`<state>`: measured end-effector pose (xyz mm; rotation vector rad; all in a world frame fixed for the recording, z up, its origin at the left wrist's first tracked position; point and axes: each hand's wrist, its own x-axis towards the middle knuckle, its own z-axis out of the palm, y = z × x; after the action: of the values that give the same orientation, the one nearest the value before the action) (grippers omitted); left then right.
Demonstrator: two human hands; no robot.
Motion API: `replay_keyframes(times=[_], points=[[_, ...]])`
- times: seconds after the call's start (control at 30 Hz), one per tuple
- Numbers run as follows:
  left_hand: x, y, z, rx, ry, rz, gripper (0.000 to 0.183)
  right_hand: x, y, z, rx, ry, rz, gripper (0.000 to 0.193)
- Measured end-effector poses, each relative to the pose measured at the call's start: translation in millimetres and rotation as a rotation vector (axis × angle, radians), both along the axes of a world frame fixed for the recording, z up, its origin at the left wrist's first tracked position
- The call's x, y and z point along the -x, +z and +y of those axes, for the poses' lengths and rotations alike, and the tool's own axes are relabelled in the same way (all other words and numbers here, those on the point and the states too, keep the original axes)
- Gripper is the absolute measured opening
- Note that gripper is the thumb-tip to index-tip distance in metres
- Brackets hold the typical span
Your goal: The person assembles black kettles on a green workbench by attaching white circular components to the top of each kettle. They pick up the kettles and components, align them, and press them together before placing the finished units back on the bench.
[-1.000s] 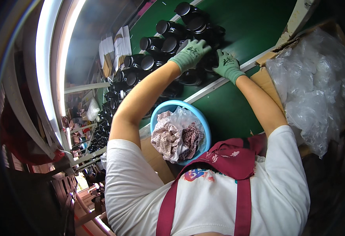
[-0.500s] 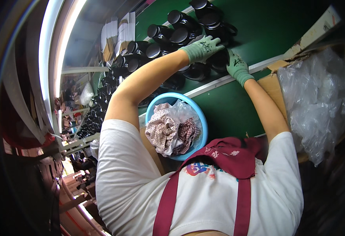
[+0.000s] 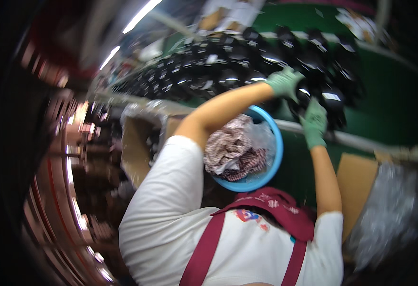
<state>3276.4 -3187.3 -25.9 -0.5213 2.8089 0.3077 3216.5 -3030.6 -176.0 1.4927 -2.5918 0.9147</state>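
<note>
My left hand (image 3: 284, 82), in a green knit glove, curls around the left side of a glossy black jug-like vessel (image 3: 303, 94). On its near right side my right hand (image 3: 314, 120), gloved alike, grips it, fingers partly hidden against the black surface. Close by on the right is another black vessel (image 3: 332, 97) with a pale reflection on it. Behind and to the left, many more black vessels (image 3: 230, 78) crowd the green work surface (image 3: 378, 95). Motion blur hides their finer details.
A light blue basin (image 3: 279, 145) with patterned cloths and clear plastic stands in front of me. At right is a cardboard box (image 3: 356, 183) with clear plastic bags (image 3: 390, 214). A plastic-lined carton (image 3: 135, 148) sits at left. A metal rail (image 3: 361, 141) edges the surface.
The view has swung left, bringing more black vessels and the left carton into sight. Both hands remain close together among the vessels, now around one near the rail.
</note>
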Motion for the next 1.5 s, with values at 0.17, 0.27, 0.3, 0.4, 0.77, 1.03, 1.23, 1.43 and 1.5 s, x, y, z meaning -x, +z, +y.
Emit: replay_keyframes(times=[0.17,0.27,0.3,0.4,0.77,1.03,1.23,1.43,1.5], points=[[-5.9,-47.8,11.1,0.063,0.092,0.029,0.089,7.8,-40.2,5.0,-0.160,0.120,-0.132,0.073],[17.1,-53.1,22.2,0.186,-0.012,-0.039,0.092,19.8,-47.4,14.4,-0.139,0.094,-0.084,0.070],[13.5,-108.8,12.4,0.333,0.067,0.082,0.100,9.7,-40.9,11.0,-0.165,0.118,-0.119,0.072],[41.7,-122.7,5.1,0.229,0.184,-0.224,0.084,8.2,-23.6,16.6,-0.240,0.123,-0.132,0.074],[29.5,-70.7,12.6,0.306,-0.135,-0.139,0.046,18.4,-31.2,10.6,-0.299,0.116,-0.060,0.069],[8.5,-30.6,41.1,0.407,0.022,0.090,0.043,23.4,-33.8,13.8,-0.257,0.100,-0.026,0.071],[20.8,3.1,30.7,-0.028,-0.220,0.068,0.066,33.1,-35.8,16.3,-0.312,0.031,0.026,0.069],[12.3,-104.9,7.8,0.304,-0.012,-0.262,0.058,-4.8,-25.5,5.6,-0.298,0.165,0.011,0.066],[27.5,-36.4,16.1,0.130,-0.483,0.040,0.059,28.0,-39.4,14.7,-0.322,0.084,0.064,0.067]])
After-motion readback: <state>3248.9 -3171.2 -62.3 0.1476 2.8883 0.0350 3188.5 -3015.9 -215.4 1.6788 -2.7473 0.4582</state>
